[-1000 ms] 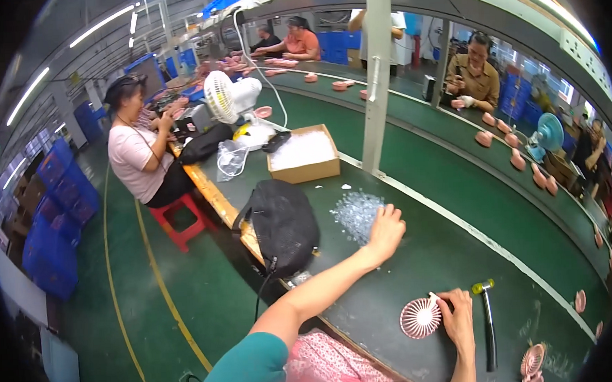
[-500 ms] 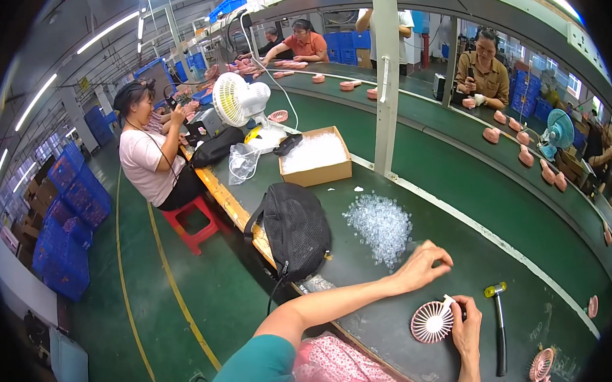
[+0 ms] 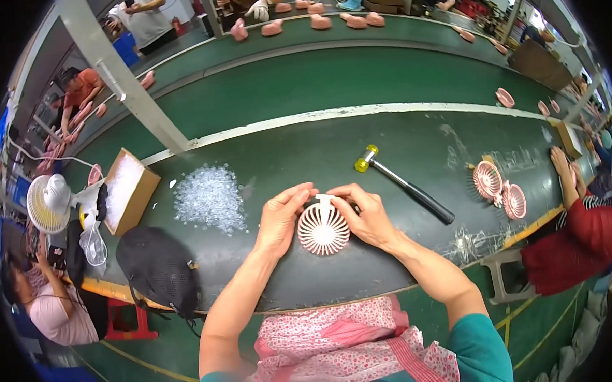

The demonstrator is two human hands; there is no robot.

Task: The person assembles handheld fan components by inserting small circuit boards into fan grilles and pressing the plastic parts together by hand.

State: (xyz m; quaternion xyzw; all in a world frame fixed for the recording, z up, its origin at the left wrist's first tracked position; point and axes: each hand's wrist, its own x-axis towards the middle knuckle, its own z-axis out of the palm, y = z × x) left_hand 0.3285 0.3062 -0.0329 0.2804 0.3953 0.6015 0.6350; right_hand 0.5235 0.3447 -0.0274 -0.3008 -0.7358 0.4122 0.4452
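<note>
A round pink fan grille [image 3: 324, 236] with white spokes and a short white stem lies on the dark green bench in front of me. My right hand [image 3: 363, 216] grips it by the stem and right side, fingers closed. Up against the grille's left upper edge is my left hand [image 3: 280, 218], its thumb and fingertips pinched together beside the stem. Whatever sits in that pinch is too small to make out. Left of my hands spreads a heap of small clear plastic pieces [image 3: 209, 201]. To the right lies a hammer [image 3: 412, 188] with a yellow head and black handle.
Two more pink grilles [image 3: 488, 179] lie at the right, near a co-worker in a red sleeve [image 3: 573, 237]. At left are a black mesh bag [image 3: 155, 266], an open cardboard box [image 3: 134, 192] and a white fan [image 3: 49, 202]. A metal post [image 3: 120, 79] rises beyond the heap.
The view has swung to the right. My left hand has come from beside the clear pieces to the grille, its fingertips now by the stem. The right hand still holds the grille.
</note>
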